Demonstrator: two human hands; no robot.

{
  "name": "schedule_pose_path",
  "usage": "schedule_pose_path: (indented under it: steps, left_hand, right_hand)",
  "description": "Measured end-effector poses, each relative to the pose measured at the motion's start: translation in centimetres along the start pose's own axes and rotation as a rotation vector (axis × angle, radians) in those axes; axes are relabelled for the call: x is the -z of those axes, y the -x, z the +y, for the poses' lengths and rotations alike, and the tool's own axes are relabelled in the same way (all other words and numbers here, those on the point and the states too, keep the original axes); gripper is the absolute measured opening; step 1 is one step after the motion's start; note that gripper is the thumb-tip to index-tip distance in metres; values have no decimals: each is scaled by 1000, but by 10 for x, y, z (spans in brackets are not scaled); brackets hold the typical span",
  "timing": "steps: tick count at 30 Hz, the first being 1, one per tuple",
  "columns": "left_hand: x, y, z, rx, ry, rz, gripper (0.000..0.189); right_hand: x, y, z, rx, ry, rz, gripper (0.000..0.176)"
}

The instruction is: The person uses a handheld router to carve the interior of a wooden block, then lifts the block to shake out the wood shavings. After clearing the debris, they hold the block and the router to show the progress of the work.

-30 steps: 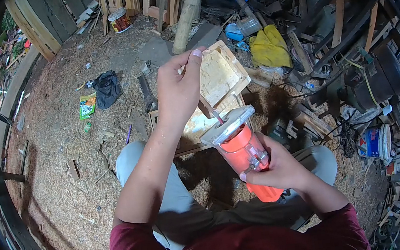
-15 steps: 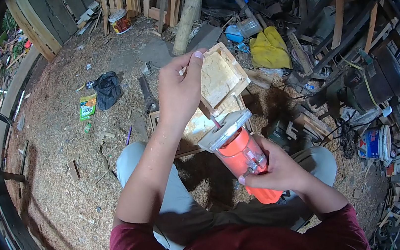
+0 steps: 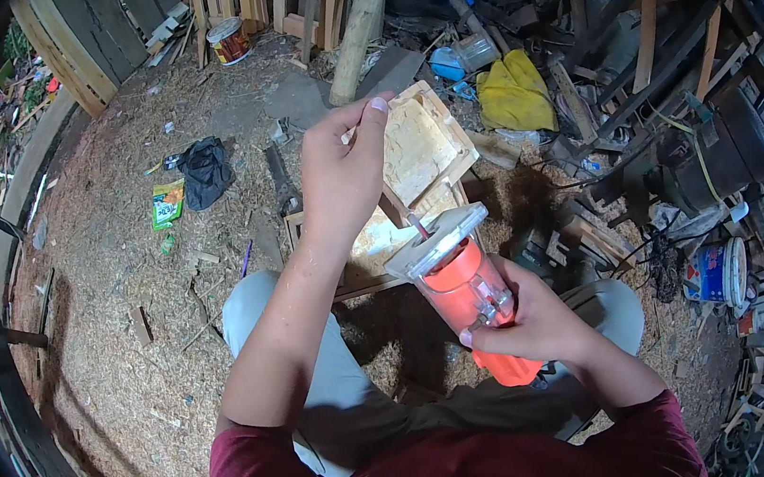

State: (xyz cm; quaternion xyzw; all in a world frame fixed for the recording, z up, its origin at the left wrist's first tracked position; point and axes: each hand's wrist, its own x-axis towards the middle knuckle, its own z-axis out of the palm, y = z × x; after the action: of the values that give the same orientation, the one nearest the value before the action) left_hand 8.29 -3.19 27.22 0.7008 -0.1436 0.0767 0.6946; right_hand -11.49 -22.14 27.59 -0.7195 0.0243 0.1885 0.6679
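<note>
My right hand (image 3: 530,320) is wrapped round the orange body of a trim router (image 3: 463,276), which is tilted, with its clear square base facing up and away from me. A thin bit shows above the base, close to the lower edge of a shallow wooden tray (image 3: 423,148). My left hand (image 3: 348,152) is closed at the tray's left side, thumb on its upper corner; its other fingers are partly hidden. Under the tray lies a second wooden frame piece (image 3: 370,259), partly covered by my left arm and the router.
Wood shavings cover the ground. A black plastic bag (image 3: 205,172) and a green packet (image 3: 168,204) lie to the left. A round pole (image 3: 361,31) stands ahead, a yellow sack (image 3: 515,93) beyond the tray. A bucket (image 3: 715,274) and scrap timber are at right.
The router in my right hand has shifted slightly right, and its base is at a slightly different angle to the tray. My left hand and the tray stay put.
</note>
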Motion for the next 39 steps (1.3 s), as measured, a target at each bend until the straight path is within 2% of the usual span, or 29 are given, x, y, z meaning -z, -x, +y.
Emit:
schedule_pose_path:
  steps: [39]
  left_hand:
    - [-1, 3, 4, 0, -2, 6, 36]
  right_hand:
    - [1, -1, 4, 46, 46, -7, 64]
